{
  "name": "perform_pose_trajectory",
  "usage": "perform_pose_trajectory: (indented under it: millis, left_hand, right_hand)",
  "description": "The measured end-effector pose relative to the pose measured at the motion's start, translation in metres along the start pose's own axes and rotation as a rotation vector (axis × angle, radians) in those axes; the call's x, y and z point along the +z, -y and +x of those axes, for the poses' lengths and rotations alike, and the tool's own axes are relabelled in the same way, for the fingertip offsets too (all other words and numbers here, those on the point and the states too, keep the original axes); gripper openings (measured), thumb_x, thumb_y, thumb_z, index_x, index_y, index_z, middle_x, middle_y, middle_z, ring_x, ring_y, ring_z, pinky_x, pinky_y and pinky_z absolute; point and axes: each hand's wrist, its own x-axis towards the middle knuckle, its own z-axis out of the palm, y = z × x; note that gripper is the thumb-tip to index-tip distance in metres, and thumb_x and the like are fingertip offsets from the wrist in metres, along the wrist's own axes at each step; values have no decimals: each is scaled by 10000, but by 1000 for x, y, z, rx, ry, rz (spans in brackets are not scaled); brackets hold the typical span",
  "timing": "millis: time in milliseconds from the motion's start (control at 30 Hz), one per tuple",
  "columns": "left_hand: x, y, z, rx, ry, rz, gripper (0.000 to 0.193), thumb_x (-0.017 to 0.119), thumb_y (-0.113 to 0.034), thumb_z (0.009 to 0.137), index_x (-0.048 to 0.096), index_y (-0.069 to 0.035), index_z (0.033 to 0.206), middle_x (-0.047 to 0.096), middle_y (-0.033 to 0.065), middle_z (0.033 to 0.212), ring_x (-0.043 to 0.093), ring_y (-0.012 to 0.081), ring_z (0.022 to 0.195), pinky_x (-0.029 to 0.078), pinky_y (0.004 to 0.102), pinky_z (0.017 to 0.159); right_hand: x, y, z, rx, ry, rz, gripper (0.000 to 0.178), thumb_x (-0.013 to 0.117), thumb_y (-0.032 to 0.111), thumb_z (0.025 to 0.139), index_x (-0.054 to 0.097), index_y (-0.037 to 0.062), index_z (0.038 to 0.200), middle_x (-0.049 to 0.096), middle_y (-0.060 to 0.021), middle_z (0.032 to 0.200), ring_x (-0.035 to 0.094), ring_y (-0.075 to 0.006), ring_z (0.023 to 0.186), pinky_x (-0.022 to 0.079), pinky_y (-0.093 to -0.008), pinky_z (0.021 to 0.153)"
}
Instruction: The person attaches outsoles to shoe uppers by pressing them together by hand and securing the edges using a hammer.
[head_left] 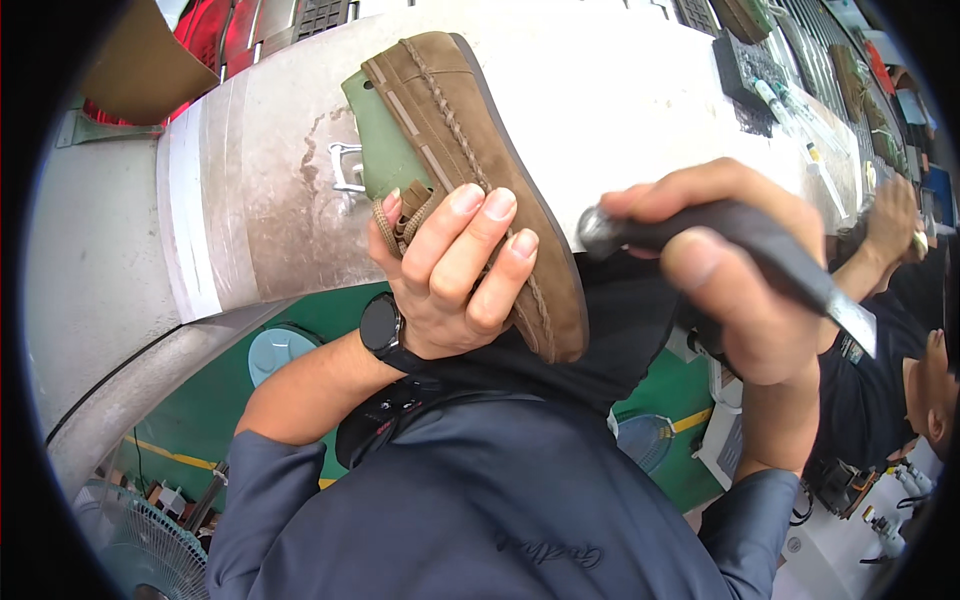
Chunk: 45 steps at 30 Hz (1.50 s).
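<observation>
My left hand [450, 270] is wrapped round a brown suede-like shoe [490, 150] with braided stitching along its upper and a dark sole edge. The shoe lies on its side over the bench edge, its toe pointing toward me. A green shoe last [385, 145] shows in its opening. Brown laces [405, 215] bunch by my fingertips. To the right of the shoe and apart from it, my right hand [745, 250] grips a black-handled tool [740, 235]. This tool has a rounded metal knob at its shoe-side end and a flat blade-like metal tip at the other; motion blurs it.
The worn pale bench [260, 200] carries a white metal bracket [347, 168]. At the right stand a black box [745, 80] and syringe-like tubes [790, 110]. A co-worker's hand [895, 220] is nearby on the right. A fan [135, 540] stands lower left.
</observation>
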Motion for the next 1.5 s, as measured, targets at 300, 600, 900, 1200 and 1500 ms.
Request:
perform_pose_trajectory:
  millis: [300,600,900,1200,1500]
  left_hand:
    - [5,6,-8,17,-75,-67,341,715,-139,963,539,-161,1254,619,69,1291,607,249,1247,340,676,1174]
    - [3,0,-14,-65,-151,-124,286,671,-141,975,526,-183,1218,602,45,1273,600,233,1227,349,729,1154]
    - [-3,1,-9,-145,-189,-214,353,693,-98,955,538,-182,1261,601,47,1283,601,231,1243,406,710,1123]
    - [-112,39,-11,-446,235,-151,902,805,-89,791,387,15,1583,535,261,1485,558,424,1367,376,557,1186]
    - [-135,16,-15,-1027,115,-613,840,837,-160,926,354,31,1586,624,159,1375,664,279,1218,604,386,921]
  right_hand:
    - [16,5,30,57,27,155,346,626,257,984,662,-64,1110,752,-276,1122,770,-307,998,658,-377,835]
    - [40,4,78,-3,-45,147,303,575,243,1043,655,-37,1125,761,-212,1151,758,-280,1051,628,-394,907]
    - [39,15,144,-182,-66,105,295,621,275,1053,690,-7,1106,775,-164,1098,762,-189,969,625,-320,856]
    - [-18,-54,126,-453,-351,-951,476,623,-29,836,645,18,1309,669,-250,1342,624,-433,1254,503,-456,1084]
    - [-8,-123,102,-577,-701,-671,353,602,-11,834,697,-13,1174,665,-248,1377,570,-440,1362,383,-549,1195]
